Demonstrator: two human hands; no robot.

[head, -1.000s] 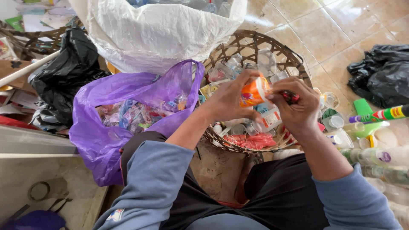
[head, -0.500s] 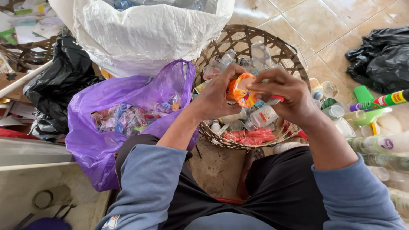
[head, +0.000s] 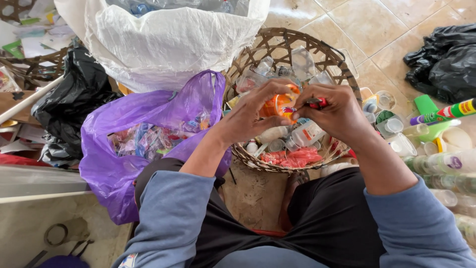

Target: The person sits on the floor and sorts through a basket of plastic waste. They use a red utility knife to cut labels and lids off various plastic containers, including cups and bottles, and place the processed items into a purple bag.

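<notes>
My left hand [head: 253, 110] grips a small clear plastic cup with an orange label [head: 279, 104], held over a woven basket [head: 331, 58]. My right hand [head: 333, 110] is closed around a small red-handled tool [head: 315, 103] whose tip meets the cup. The basket holds several clear plastic cups and bottles and some red wrappers [head: 292, 158]. Both hands hide most of the cup.
A purple plastic bag [head: 124, 164] of torn labels lies open to the left of the basket. A big white sack [head: 163, 39] stands behind it. Black bags [head: 74, 99] sit left and a black bag [head: 444, 59] far right. Loose cups and bottles [head: 436, 164] cover the tiles at right.
Both hands have shifted slightly left and lower over the basket, still working on the orange-labelled cup. The cup has turned in my left hand.
</notes>
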